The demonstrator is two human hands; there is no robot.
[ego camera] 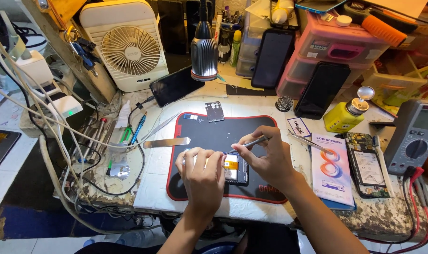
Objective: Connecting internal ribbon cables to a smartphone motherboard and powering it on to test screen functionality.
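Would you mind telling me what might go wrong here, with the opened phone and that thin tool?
The right hand holds a thin metal tool over the opened phone, which the left hand steadies; a slip might scratch the exposed parts. The small camera cover lies loose at the edge of the black mat and might get knocked off. The yellow bottle stands close to the right arm and might tip.

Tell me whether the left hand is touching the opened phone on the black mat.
Touching. The head view shows the left hand lying over the opened phone, fingers pressed on its left part, no gap visible.
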